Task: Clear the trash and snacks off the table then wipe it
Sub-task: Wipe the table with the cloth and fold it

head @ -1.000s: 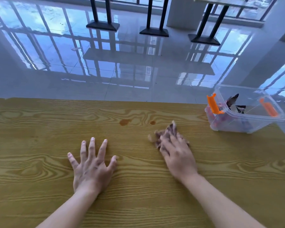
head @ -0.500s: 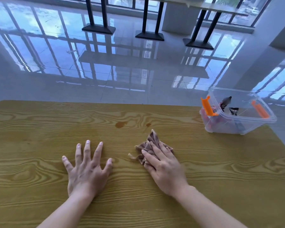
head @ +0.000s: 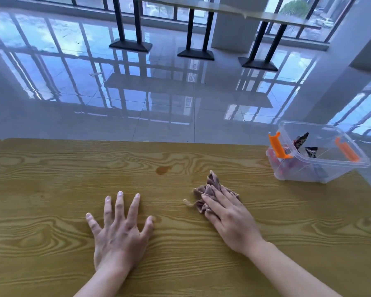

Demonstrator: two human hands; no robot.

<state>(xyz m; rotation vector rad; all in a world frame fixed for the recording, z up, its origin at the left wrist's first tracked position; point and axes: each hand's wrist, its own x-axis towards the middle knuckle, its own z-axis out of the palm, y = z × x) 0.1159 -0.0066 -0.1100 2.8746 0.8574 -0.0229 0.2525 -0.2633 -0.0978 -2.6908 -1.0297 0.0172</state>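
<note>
Head view, looking down at a wooden table (head: pixel 51 211). The fingers (head: pixel 210 203) of the right hand (head: pixel 229 219) lay close together, flat on top of a crumpled brownish cloth (head: pixel 210 187), pressing it against the tabletop rather than gripping it. The cloth sat about midway along the table, between the near and far edges, with a loose thread trailing from its left side. The left hand (head: pixel 120 232) lay palm down on bare wood just left of the cloth, its fingers spread wide apart and holding nothing. A small dark stain (head: pixel 163 169) marked the wood beyond the hands, toward the far edge, apart from the cloth. At the far right corner of the table stood a clear plastic bin (head: pixel 321 168) with orange latches (head: pixel 276 145) on two sides; dark and red snack wrappers (head: pixel 300 140) showed inside it. Past the far edge, a glossy tiled floor (head: pixel 94 93) reflected the windows, and black table legs (head: pixel 129 22) stood on it.
</note>
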